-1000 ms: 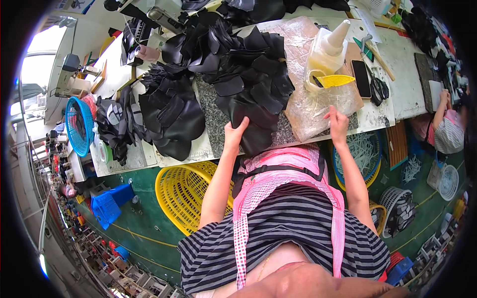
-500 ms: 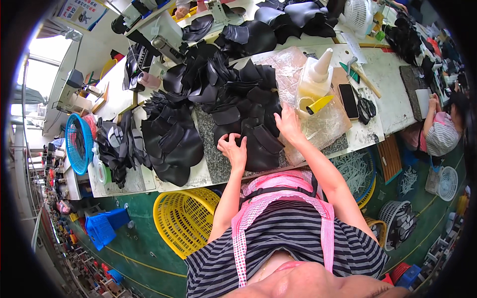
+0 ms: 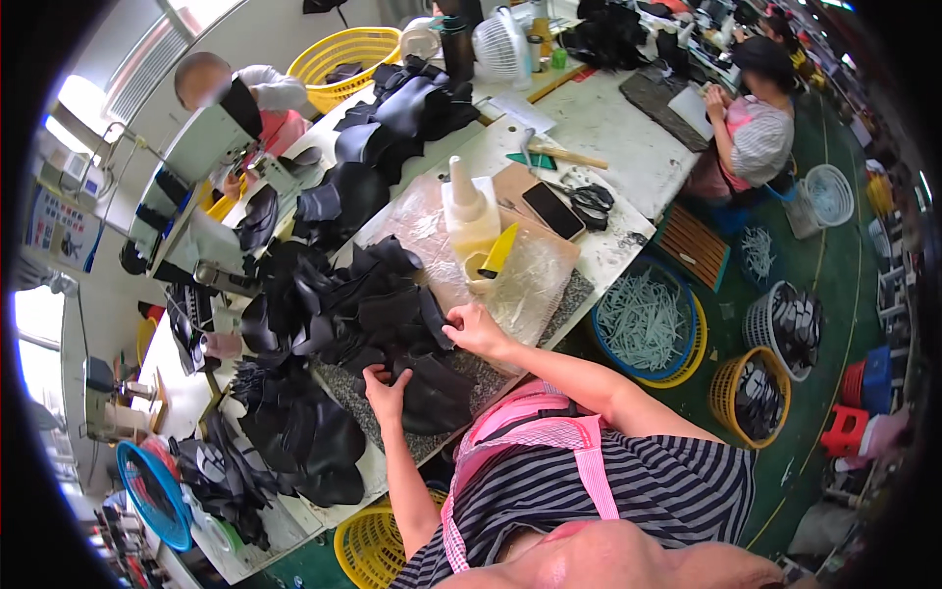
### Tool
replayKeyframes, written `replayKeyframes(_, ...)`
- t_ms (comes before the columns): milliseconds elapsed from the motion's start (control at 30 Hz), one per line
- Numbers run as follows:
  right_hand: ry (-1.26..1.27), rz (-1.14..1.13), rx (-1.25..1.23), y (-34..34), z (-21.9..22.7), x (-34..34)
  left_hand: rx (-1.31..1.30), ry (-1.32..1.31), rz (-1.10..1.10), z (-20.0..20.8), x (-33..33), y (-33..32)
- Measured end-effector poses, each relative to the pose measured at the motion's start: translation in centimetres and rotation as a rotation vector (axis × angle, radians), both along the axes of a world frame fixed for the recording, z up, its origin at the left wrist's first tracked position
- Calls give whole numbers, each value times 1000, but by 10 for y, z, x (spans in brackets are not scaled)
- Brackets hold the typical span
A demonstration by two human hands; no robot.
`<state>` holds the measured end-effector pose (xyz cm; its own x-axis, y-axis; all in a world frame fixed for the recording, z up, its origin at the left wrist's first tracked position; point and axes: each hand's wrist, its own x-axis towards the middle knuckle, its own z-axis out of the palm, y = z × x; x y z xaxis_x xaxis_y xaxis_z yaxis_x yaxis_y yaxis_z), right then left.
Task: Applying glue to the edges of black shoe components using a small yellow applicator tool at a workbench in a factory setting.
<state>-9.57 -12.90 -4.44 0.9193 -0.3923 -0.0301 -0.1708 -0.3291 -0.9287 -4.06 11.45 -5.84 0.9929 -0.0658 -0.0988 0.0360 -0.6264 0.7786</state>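
Just in front of me on the bench lies a black leather-like piece. My left hand rests at its left edge, thumb and forefinger apart. Beyond it is a layered pile of black cut pieces. At the right edge of that pile, my right hand has its fingertips closed on the edge of a black flap. To the right of the pile stands a white squeeze bottle with a pointed nozzle. A yellow-handled tool leans in a small cup beside it.
A phone, black-handled scissors and a wooden-handled tool lie farther right. Another black stack is at the left. Baskets with white strips and cut pieces stand right of the bench. Two co-workers sit at the far side.
The view has turned to the right. My right hand has gone from spread fingers by the bottle to the edge of the black flap. My left hand remains by the near black piece.
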Motion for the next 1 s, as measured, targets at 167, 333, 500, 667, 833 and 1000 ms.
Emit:
replayKeyframes(167, -36, 3, 9, -7, 10, -24, 44, 60, -429, -7, 15, -4)
replayKeyframes(333, 106, 126, -98, -38, 3, -71, 124, -77, -419, -12, 19, 5)
replayKeyframes(500, 171, 110, -51, -45, -14, -105, 355, -197, -379, 0, 14, 11)
replayKeyframes(667, 169, 160, -118, -43, -2, -116, 262, -391, -344, -8, 26, 23)
replayKeyframes(833, 267, 182, -171, -39, -6, -121, 405, -325, -401, 11, 29, 14)
replayKeyframes(1000, 103, 160, -289, -18, -21, -122, 309, -152, -490, 18, 28, 21)
